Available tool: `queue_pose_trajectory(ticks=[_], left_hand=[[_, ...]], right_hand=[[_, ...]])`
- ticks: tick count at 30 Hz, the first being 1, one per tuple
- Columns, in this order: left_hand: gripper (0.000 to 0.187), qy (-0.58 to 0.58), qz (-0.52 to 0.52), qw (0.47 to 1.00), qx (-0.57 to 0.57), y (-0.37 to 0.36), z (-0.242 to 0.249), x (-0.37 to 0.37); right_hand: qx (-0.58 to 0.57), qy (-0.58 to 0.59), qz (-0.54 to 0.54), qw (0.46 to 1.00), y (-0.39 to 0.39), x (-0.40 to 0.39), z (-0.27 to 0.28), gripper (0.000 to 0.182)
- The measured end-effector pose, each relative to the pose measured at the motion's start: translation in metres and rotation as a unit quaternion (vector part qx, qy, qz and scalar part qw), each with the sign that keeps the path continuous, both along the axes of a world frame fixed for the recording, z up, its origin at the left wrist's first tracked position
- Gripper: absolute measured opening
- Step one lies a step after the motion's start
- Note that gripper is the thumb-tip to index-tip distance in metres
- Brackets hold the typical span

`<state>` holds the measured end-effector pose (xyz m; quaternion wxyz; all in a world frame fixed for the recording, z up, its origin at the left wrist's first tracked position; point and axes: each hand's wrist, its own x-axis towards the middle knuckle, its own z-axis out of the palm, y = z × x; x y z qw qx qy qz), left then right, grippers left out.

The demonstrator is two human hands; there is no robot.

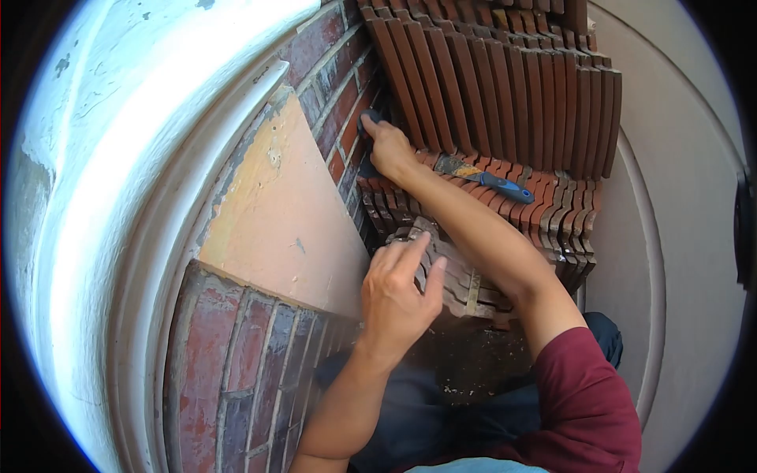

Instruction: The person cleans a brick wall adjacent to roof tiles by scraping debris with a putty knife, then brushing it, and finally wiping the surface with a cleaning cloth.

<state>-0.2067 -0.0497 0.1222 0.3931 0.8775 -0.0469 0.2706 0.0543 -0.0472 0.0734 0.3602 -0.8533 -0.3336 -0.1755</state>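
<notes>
My right hand [388,150] reaches across to the brick wall [344,118]. Its fingers are closed on a small dark grey object [367,121] pressed close to the bricks; I cannot tell what kind of thing it is. Lower down, my left hand [400,290] is raised with fingers and thumb apart, holding nothing. It overlaps a short stack of weathered roof tiles [457,276] in this view. A putty knife [505,188] with a blue and black handle lies on a row of orange tiles [544,197], just beyond my right forearm.
Tall dark red roof tiles [505,94] stand packed upright at the back. On the left, a peach-painted slab [280,205] juts from the wall beside white curved moulding [158,236]. A beige panel [686,260] closes off the right. Crumbs of debris lie on the floor [457,363].
</notes>
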Motion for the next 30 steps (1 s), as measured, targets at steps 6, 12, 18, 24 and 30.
queue_pose_trajectory(ticks=[6,12,18,24,30], left_hand=[[0.062,0.018,0.084,0.996,-0.015,0.01,-0.006,0.004],[0.059,-0.052,0.002,0.964,-0.259,0.016,0.0,0.02],[0.037,-0.024,0.022,0.924,-0.382,0.019,0.002,0.012],[0.039,-0.065,0.034,0.892,-0.446,0.023,0.002,0.009],[0.04,-0.103,0.075,0.853,-0.506,0.029,0.01,0.005]], right_hand=[[0.121,0.083,0.157,0.977,-0.055,-0.081,0.035,0.043],[0.219,0.07,0.26,0.938,-0.085,-0.158,0.06,0.041],[0.168,0.086,0.42,0.888,-0.103,-0.167,0.061,0.071],[0.233,0.164,0.283,0.916,-0.1,-0.177,0.066,0.039],[0.113,0.216,0.229,0.942,-0.111,-0.15,0.066,0.026]])
